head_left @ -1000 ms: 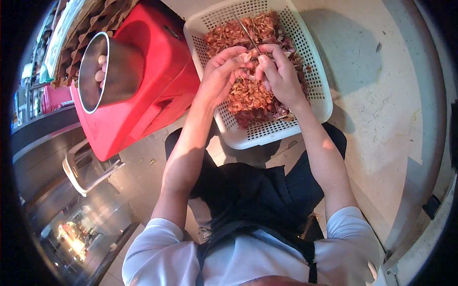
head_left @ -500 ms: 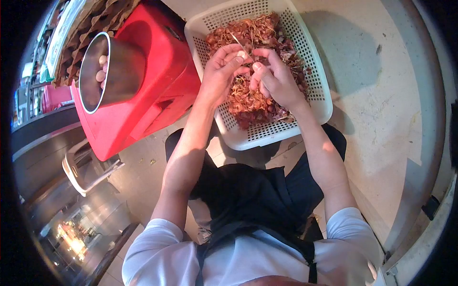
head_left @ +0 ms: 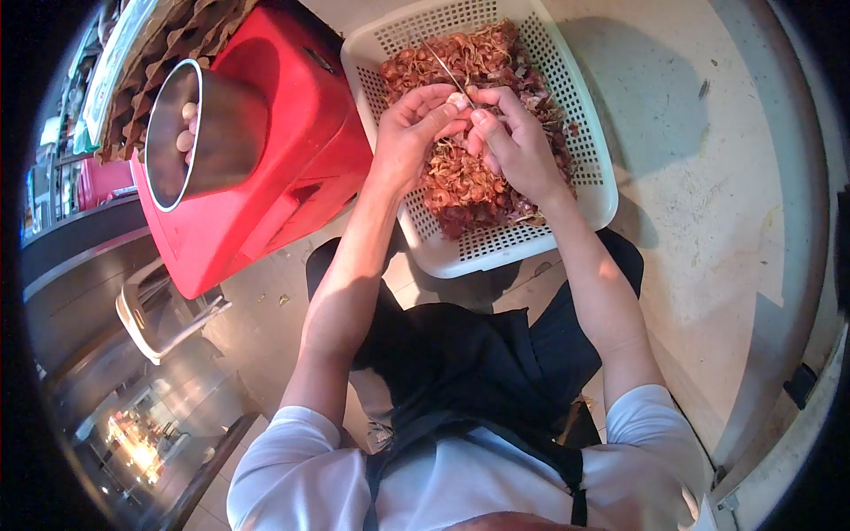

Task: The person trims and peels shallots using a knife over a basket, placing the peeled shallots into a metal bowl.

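Observation:
Above a white perforated basket (head_left: 425, 248) full of reddish-brown shallots (head_left: 469, 186), my two hands meet. Between the thumb and fingers of my left hand (head_left: 416, 124) is a small, pale shallot (head_left: 458, 100). My right hand (head_left: 516, 146) is closed around a small knife (head_left: 441, 62), whose thin blade points up and to the left past the shallot. The knife's handle is mostly hidden in my right fingers. The thumbs are close together at the shallot.
Left of the basket, a steel pot (head_left: 221, 133) holding several pale round pieces (head_left: 186, 140) sits on a red plastic container (head_left: 310, 133). Brown egg trays (head_left: 177, 53) are stacked behind it. A pale wall-like surface (head_left: 699, 221) stands at the right.
The knife blade has tilted and shows longer, pointing further up-left. My right hand has moved slightly left, nearer to the shallot. My left hand stays almost in place.

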Action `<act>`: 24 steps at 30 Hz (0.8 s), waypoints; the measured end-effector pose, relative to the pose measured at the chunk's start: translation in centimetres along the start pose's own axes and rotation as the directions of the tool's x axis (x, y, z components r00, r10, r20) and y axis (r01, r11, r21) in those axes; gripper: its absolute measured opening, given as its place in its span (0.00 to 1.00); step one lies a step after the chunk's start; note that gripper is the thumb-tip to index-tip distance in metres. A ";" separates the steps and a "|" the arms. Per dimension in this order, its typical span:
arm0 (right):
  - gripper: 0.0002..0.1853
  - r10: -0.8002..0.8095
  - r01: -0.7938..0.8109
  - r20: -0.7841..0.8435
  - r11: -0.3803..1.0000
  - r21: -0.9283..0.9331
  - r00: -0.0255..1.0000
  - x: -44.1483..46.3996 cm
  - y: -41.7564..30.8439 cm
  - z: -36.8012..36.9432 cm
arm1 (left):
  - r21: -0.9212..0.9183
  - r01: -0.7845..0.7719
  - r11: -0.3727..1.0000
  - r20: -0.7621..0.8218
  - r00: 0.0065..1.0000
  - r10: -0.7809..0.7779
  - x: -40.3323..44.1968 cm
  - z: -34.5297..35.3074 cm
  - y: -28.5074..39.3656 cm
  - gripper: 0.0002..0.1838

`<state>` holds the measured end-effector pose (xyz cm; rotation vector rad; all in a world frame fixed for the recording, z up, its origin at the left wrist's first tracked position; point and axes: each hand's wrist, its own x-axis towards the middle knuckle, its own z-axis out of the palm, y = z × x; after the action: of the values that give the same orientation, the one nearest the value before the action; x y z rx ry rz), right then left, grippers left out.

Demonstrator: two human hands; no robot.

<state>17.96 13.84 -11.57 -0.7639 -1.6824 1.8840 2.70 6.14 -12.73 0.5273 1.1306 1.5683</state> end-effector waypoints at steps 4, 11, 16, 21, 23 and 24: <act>0.14 0.024 -0.023 -0.038 1.000 0.017 0.999 0.4 -0.3 -0.9 | -0.012 0.029 1.000 -0.009 1.000 -0.029 0.0 -0.2 0.1 0.14; 0.17 0.078 -0.079 0.074 0.997 0.009 0.994 0.3 -0.5 -1.1 | -0.015 0.024 1.000 -0.025 0.999 -0.024 -0.1 0.1 0.3 0.14; 0.16 0.014 -0.011 0.074 0.999 -0.042 0.997 0.1 -0.1 -0.5 | -0.037 0.023 0.999 -0.036 0.999 -0.025 -0.1 0.0 0.2 0.13; 0.14 0.003 0.002 0.069 0.998 -0.064 0.998 -0.1 -0.6 -0.3 | -0.044 -0.002 0.999 -0.046 0.999 0.000 0.0 -0.3 0.2 0.13; 0.14 0.011 -0.008 0.063 0.998 -0.058 0.998 -0.1 -0.4 -0.2 | -0.031 0.001 1.000 -0.031 1.000 -0.002 -0.1 -0.3 0.5 0.12; 0.14 0.001 0.002 0.048 0.998 -0.062 0.999 -0.1 -0.3 -0.1 | -0.024 0.002 1.000 -0.024 1.000 -0.002 -0.2 -0.3 0.6 0.12</act>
<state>18.11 13.90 -11.27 -0.7476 -1.7771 1.8710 2.20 5.88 -12.33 0.4920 1.1284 1.5884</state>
